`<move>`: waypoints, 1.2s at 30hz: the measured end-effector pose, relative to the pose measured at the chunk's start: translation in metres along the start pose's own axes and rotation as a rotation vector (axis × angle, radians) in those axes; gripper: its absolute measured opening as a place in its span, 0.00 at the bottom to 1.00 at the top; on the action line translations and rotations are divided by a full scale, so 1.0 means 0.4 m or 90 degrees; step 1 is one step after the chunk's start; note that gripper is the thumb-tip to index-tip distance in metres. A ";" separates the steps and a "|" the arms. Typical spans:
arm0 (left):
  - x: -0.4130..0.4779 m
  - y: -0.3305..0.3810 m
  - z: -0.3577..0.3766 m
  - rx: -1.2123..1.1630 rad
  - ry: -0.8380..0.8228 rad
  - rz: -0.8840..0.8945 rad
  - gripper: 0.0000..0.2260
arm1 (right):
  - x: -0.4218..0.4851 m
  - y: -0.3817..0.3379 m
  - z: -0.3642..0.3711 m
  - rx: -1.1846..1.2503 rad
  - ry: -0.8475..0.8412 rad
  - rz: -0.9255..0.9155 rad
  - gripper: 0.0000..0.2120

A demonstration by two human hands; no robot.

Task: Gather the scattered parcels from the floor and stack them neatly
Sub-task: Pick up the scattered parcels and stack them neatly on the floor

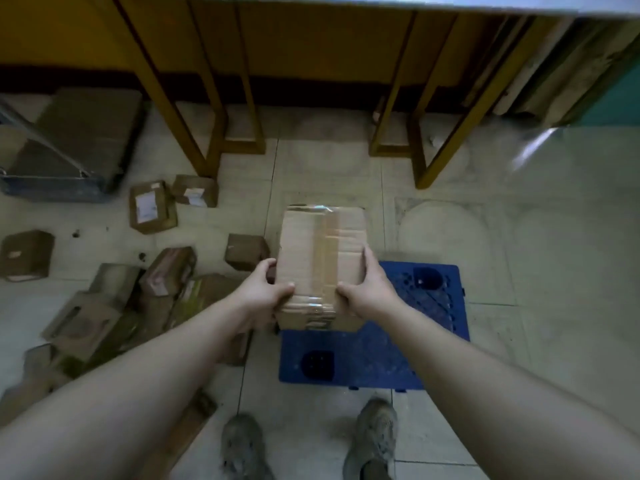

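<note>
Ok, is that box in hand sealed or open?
Sealed. The box has tape running along its top seam and down over the near edge, and its flaps lie flat.

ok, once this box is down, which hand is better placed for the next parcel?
Left, probably. The left hand grips the taped box on the side where the loose parcels lie, the small brown parcel nearest. The right hand is over the blue pallet; none show beyond it.
</note>
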State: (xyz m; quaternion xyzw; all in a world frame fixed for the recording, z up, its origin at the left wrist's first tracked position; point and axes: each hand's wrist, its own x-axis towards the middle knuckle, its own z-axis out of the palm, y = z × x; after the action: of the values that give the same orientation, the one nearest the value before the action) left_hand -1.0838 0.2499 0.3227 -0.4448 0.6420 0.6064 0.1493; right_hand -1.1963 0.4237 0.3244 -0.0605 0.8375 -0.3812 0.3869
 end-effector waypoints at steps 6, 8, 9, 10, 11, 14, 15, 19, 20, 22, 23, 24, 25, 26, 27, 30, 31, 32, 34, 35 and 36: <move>0.309 -0.213 0.122 0.052 0.031 -0.050 0.27 | 0.287 0.268 0.124 -0.002 -0.056 0.013 0.42; 0.383 -0.284 0.151 0.049 0.018 -0.035 0.28 | 0.352 0.346 0.169 -0.007 -0.071 0.016 0.44; 0.411 -0.316 0.163 0.036 0.014 -0.034 0.29 | 0.379 0.380 0.190 -0.013 -0.080 0.024 0.45; 0.433 -0.344 0.173 0.017 0.012 -0.039 0.31 | 0.400 0.409 0.208 -0.016 -0.089 0.031 0.45; 0.449 -0.370 0.182 -0.001 0.014 -0.044 0.32 | 0.418 0.434 0.225 -0.015 -0.094 0.031 0.45; 0.478 -0.431 0.206 -0.025 0.028 -0.041 0.35 | 0.449 0.492 0.269 -0.024 -0.097 0.032 0.44; 0.483 -0.445 0.211 -0.022 0.042 -0.035 0.36 | 0.453 0.504 0.281 -0.033 -0.094 0.030 0.44; 0.504 -0.467 0.216 -0.019 0.061 0.002 0.34 | 0.469 0.521 0.313 -0.081 -0.078 0.010 0.43; 0.509 -0.465 0.214 -0.025 0.058 0.010 0.34 | 0.475 0.518 0.315 -0.091 -0.076 0.007 0.43; 0.520 -0.455 0.210 -0.025 0.061 0.016 0.32 | 0.487 0.508 0.315 -0.087 -0.071 0.007 0.43; 0.526 -0.448 0.207 -0.020 0.065 0.013 0.31 | 0.492 0.502 0.315 -0.083 -0.071 0.008 0.43; 0.531 -0.440 0.203 -0.008 0.064 0.005 0.32 | 0.496 0.497 0.314 -0.084 -0.074 0.010 0.43; 0.536 -0.432 0.197 0.008 0.056 -0.004 0.32 | 0.499 0.492 0.314 -0.091 -0.079 0.014 0.43; 0.540 -0.426 0.190 0.023 0.042 -0.013 0.33 | 0.498 0.486 0.312 -0.102 -0.087 0.021 0.44; 0.540 -0.419 0.181 0.039 0.028 -0.022 0.34 | 0.495 0.479 0.308 -0.116 -0.096 0.028 0.44; 0.510 -0.390 0.137 0.119 0.020 -0.053 0.36 | 0.464 0.440 0.280 -0.157 -0.110 0.058 0.45; 0.489 -0.378 0.118 0.145 0.017 -0.053 0.37 | 0.446 0.420 0.265 -0.169 -0.110 0.066 0.44; 0.465 -0.368 0.096 0.172 0.016 -0.048 0.36 | 0.426 0.396 0.249 -0.179 -0.108 0.070 0.43; 0.402 -0.344 0.048 0.220 0.029 -0.042 0.34 | 0.375 0.338 0.219 -0.191 -0.098 0.075 0.41; 0.366 -0.332 0.021 0.236 0.041 -0.035 0.33 | 0.345 0.303 0.204 -0.201 -0.090 0.076 0.39; 0.329 -0.322 -0.007 0.247 0.054 -0.026 0.33 | 0.314 0.268 0.192 -0.217 -0.085 0.077 0.38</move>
State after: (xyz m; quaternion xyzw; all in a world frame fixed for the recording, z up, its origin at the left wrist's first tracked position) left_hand -1.0597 0.2130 0.1439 -0.4457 0.7435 0.4487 0.2174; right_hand -1.2093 0.4036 0.1439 -0.1004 0.8644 -0.2048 0.4481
